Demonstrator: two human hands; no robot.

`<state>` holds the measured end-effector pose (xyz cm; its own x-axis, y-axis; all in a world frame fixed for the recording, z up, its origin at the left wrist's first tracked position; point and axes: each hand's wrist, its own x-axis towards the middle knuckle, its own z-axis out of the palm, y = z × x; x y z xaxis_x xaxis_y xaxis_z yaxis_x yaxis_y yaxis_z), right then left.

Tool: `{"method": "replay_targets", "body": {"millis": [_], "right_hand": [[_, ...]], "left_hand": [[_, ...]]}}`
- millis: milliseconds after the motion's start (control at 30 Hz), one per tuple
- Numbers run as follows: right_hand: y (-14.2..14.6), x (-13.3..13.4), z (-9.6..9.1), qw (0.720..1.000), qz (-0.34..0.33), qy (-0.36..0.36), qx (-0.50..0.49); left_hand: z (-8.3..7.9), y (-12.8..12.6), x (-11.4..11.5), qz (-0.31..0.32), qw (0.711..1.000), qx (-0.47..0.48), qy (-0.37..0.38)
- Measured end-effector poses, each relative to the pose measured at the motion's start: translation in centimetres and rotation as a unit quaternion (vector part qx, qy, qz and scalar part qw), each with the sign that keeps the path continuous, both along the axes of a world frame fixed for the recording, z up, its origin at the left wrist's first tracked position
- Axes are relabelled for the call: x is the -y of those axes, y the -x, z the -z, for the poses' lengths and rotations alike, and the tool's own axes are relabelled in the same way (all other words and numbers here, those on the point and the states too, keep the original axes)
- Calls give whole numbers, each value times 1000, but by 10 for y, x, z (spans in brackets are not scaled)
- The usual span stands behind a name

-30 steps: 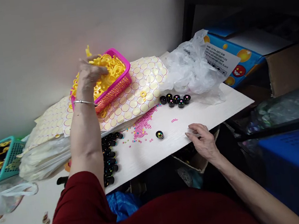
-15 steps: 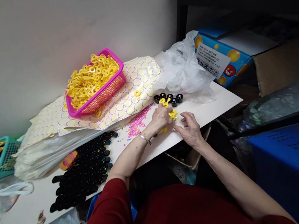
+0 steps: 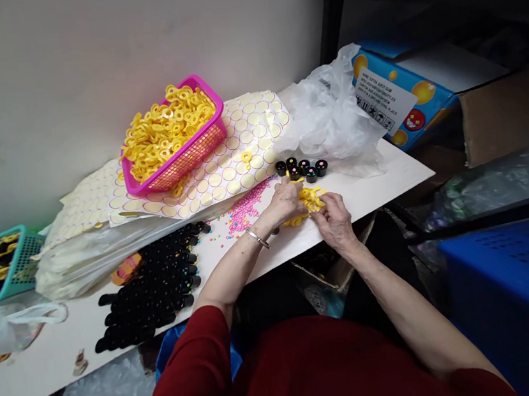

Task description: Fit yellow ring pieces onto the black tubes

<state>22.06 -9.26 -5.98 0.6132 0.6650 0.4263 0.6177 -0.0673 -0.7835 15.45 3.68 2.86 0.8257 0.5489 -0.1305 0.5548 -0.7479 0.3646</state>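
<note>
Between my two hands lies a small heap of yellow plastic ring pieces point(image 3: 311, 198) on the white table. My left hand point(image 3: 288, 199), wearing a silver bangle, is bent over the left side of the heap, its fingers closed at a yellow ring piece; the fingertips are partly hidden. At the heap's right edge, my right hand point(image 3: 336, 222) has its fingers curled in, and what they pinch is hidden. Just beyond stand several small black cups point(image 3: 310, 175) with coloured dots inside. Small pink beads point(image 3: 243, 214) are scattered to the left of my left hand.
A pink basket point(image 3: 183, 160) full of yellow ring pieces stands on sticker sheets point(image 3: 255, 122). Many black cups point(image 3: 151, 295) cover the table's left part. A teal basket point(image 3: 17, 267) sits far left. Plastic bags point(image 3: 327, 119), a blue carton point(image 3: 392, 99) and a blue crate point(image 3: 509, 271) are right.
My right hand has moved left to the yellow heap, and its spread fingers have curled in. My left hand stays over the heap. The camera view has shifted slightly.
</note>
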Motion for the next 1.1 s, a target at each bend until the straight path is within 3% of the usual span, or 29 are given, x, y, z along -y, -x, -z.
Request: {"method": "replay_targets", "body": {"millis": [267, 333, 433, 500, 567, 633, 767, 967, 1033, 1100], "right_hand": [[2, 4, -10, 997, 57, 29, 33], [-2, 2, -12, 995, 84, 53, 28], [-11, -7, -15, 984, 127, 123, 30], [-19, -14, -17, 974, 134, 178, 39], [-25, -19, -17, 970, 126, 203, 52], [-29, -22, -17, 973, 122, 187, 65], [-32, -19, -15, 979, 122, 131, 92], [-30, -19, -10, 976, 87, 143, 143], [-30, -20, -8, 975, 78, 133, 161], [-31, -22, -6, 976, 75, 111, 171]], "left_hand": [[-2, 18, -13, 22, 988, 155, 6], [-2, 32, -14, -27, 974, 224, 9], [3, 63, -8, -176, 922, 344, 9], [14, 83, 4, -260, 874, 410, 15], [28, 99, 17, -283, 849, 446, 31], [45, 107, 30, -273, 851, 447, 46], [68, 106, 42, -249, 889, 385, 16], [71, 99, 43, -203, 926, 319, 1], [71, 103, 40, -195, 924, 329, 12], [71, 113, 34, -239, 904, 353, -6]]}}
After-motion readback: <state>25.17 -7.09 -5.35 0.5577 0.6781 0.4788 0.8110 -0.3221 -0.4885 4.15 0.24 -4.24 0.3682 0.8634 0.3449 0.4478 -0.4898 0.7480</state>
